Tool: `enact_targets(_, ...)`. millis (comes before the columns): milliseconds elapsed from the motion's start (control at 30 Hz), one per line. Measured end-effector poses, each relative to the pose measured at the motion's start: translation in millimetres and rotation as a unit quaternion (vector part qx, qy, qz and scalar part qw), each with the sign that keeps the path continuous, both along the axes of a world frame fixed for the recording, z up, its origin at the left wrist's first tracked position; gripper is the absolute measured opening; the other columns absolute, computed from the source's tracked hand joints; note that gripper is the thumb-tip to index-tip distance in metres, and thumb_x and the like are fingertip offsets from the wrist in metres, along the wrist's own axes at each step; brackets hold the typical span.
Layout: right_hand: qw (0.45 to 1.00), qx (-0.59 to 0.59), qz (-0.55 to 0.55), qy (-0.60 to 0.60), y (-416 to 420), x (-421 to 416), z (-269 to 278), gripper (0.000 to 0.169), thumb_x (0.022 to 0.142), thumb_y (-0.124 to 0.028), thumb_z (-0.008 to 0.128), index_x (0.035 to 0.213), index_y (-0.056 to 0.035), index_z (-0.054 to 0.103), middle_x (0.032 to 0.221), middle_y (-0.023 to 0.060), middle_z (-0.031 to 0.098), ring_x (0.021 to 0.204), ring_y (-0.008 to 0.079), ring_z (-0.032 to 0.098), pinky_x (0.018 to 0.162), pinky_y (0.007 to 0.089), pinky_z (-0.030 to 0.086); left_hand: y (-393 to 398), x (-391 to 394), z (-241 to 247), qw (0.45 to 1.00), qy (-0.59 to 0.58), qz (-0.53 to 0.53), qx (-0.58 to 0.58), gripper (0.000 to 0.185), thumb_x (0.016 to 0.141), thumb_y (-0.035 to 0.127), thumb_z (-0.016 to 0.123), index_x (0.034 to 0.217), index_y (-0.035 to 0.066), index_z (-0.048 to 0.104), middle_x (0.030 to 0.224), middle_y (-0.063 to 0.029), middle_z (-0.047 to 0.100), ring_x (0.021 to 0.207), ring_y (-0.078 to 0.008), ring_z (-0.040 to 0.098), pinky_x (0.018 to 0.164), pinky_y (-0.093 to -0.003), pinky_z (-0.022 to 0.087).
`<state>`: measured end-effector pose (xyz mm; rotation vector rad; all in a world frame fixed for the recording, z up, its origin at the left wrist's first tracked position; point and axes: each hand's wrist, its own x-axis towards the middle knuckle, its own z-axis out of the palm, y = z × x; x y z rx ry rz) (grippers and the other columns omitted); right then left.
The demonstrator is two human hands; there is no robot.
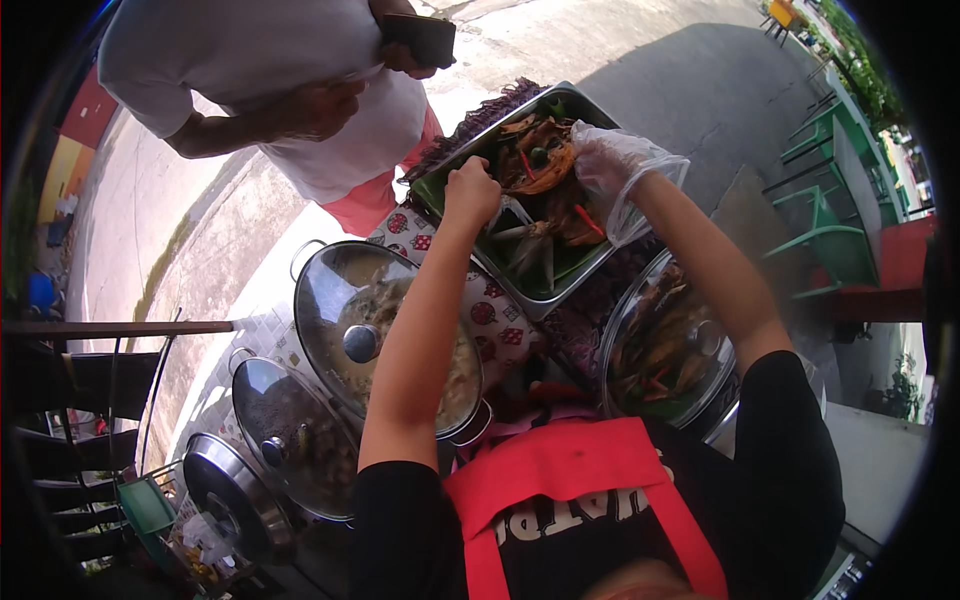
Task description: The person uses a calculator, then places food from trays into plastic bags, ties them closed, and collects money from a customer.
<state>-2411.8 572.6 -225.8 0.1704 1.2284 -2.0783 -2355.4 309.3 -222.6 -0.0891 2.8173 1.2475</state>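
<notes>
A steel tray [538,306] lined with green leaf holds cooked fish [541,161] with red chilies [589,220] on top. My right hand [609,161], covered by a loose clear plastic bag [651,166], grips the right edge of a browned piece of the fish. Curled over the tray's left side is my bare left hand [472,193]. A whitish, see-through patch shows beside its fingers, and I cannot tell whether it holds anything. Fish tails [534,255] lie in the tray's near corner.
Glass-lidded pans of food stand left [361,343], farther left [274,450] and right [703,337]. A lidded steel pot [225,480] is at lower left. Across the table stands a person [300,97] holding a dark wallet-like object [420,40]. Green chairs [825,240] stand at right.
</notes>
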Motion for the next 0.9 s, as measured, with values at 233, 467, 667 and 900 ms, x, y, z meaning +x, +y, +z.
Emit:
enact_targets(233, 0.856, 0.480, 0.034, 0.191, -55, 8, 50, 0.013, 0.087, -0.018, 0.052, 0.094, -0.0099, 0.059, 0.081, 0.0058, 0.059, 0.064, 0.0224, 0.053, 0.060, 0.0323, 0.045, 1, -7, 5, 0.998, -0.016, 0.033, 0.054, 0.041, 0.076, 0.007, 0.049, 0.115, -0.006, 0.054, 0.114, -0.0276, 0.057, 0.112, -0.0375, 0.053, 0.097, -0.0389, 0.040)
enact_targets(467, 0.292, 0.764, 0.431, 0.381, -49, -38, 28, 0.019, 0.081, -0.025, 0.055, 0.091, -0.0110, 0.062, 0.088, 0.0089, 0.057, 0.083, 0.0171, 0.056, 0.073, 0.0331, 0.047, 10, -20, -6, 0.995, -0.034, 0.016, 0.088, 0.042, 0.075, 0.011, 0.050, 0.114, -0.003, 0.056, 0.115, -0.0257, 0.058, 0.113, -0.0363, 0.053, 0.098, -0.0382, 0.040)
enact_targets(667, 0.179, 0.784, 0.409, 0.430, -84, -28, 66, 0.038, 0.063, -0.028, 0.075, 0.094, -0.0081, 0.068, 0.096, 0.0130, 0.066, 0.093, 0.0215, 0.064, 0.074, 0.0312, 0.052, 9, -27, -14, 0.986, -0.071, 0.040, 0.145, 0.039, 0.074, 0.013, 0.050, 0.108, -0.002, 0.061, 0.112, -0.0242, 0.060, 0.111, -0.0361, 0.054, 0.097, -0.0386, 0.040)
enact_targets(900, 0.249, 0.767, 0.482, 0.344, -92, -8, 104, 0.032, 0.056, -0.015, 0.076, 0.088, -0.0086, 0.071, 0.086, 0.0116, 0.068, 0.086, 0.0241, 0.066, 0.074, 0.0336, 0.052, 13, -38, -26, 0.979, -0.081, 0.009, 0.185, 0.036, 0.072, 0.012, 0.050, 0.102, 0.001, 0.066, 0.107, -0.0238, 0.062, 0.106, -0.0358, 0.058, 0.093, -0.0381, 0.043)
